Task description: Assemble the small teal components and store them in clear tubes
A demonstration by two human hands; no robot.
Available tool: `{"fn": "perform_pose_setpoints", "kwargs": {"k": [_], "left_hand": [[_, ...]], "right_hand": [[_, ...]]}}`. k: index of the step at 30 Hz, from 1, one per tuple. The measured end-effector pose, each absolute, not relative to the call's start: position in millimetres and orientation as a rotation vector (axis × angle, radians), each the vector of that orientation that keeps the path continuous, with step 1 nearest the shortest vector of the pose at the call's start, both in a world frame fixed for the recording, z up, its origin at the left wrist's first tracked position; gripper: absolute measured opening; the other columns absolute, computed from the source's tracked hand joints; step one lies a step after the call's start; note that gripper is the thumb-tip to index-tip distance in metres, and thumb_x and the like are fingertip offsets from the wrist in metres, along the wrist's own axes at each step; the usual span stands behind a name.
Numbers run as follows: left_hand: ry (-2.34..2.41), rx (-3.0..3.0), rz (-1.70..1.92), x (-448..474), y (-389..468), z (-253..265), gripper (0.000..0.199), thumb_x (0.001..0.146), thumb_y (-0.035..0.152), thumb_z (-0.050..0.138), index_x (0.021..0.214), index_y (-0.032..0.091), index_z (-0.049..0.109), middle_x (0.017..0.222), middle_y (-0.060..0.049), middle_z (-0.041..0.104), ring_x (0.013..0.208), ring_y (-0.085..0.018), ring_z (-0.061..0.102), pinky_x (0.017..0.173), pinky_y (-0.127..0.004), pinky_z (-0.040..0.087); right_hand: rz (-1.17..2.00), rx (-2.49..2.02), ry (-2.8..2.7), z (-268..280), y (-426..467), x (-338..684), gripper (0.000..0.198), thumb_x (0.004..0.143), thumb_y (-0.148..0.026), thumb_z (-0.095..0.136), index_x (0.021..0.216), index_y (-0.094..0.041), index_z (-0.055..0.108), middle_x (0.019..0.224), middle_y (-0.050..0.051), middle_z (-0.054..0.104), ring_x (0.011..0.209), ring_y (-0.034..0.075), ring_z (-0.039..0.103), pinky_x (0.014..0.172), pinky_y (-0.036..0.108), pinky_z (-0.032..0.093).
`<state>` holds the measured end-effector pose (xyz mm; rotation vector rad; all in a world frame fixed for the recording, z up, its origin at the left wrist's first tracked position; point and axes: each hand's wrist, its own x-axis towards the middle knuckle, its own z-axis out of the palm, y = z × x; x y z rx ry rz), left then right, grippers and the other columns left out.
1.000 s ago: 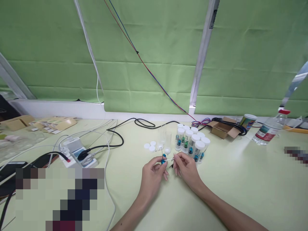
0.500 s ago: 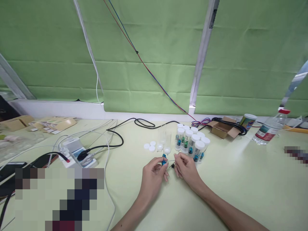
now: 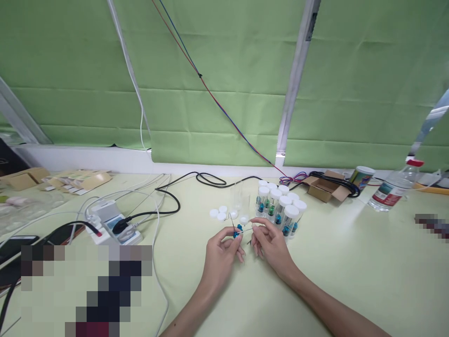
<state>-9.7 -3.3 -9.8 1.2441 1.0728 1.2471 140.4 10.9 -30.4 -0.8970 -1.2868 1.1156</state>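
Note:
My left hand pinches a small blue part between thumb and fingertips; a thin bent wire rises from it. A thin metal rod runs from that part to my right hand, whose thumb and forefinger close on its end. A dark thin piece shows under the right fingers; I cannot tell if they hold it. Just beyond the hands stand clear tubes and loose white caps. To the right is a group of capped tubes with blue and green parts inside.
A power strip with plugs and cables lies at left. At the back right are an open cardboard box, a can and a water bottle. A black cable winds across the table behind the caps.
The blue part has tilted in my left fingers and its bent wire now leans left. My right forefinger has lifted and stretched along the rod.

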Motion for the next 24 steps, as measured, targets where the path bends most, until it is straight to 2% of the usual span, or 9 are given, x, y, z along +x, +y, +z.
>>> {"fn": "perform_pose_setpoints", "kwargs": {"k": [12, 24], "left_hand": [[1.085, 1.243, 1.219, -9.5, -2.6, -9.7, 0.029, 0.077, 0.041, 0.068, 0.091, 0.016, 0.063, 0.06, 0.002, 0.061, 0.046, -0.011, 0.057, 0.05, -0.023, 0.047], [1.091, 1.271, 1.197, -9.4, -3.2, -12.1, 0.029, 0.079, 0.041, 0.066, 0.093, 0.016, 0.063, 0.054, 0.003, 0.06, 0.044, -0.012, 0.056, 0.05, -0.023, 0.047]], "right_hand": [[1.096, -0.904, -1.275, -36.5, 14.1, 141.3, 0.03, 0.088, -0.046, 0.06, 0.096, -0.018, 0.059, 0.054, -0.005, 0.055, 0.038, 0.008, 0.048, 0.037, 0.018, 0.037], [1.088, -0.942, -1.275, -33.7, 11.4, 141.1, 0.033, 0.088, -0.046, 0.059, 0.072, -0.018, 0.054, 0.052, -0.004, 0.055, 0.037, 0.006, 0.047, 0.035, 0.017, 0.035]]}}
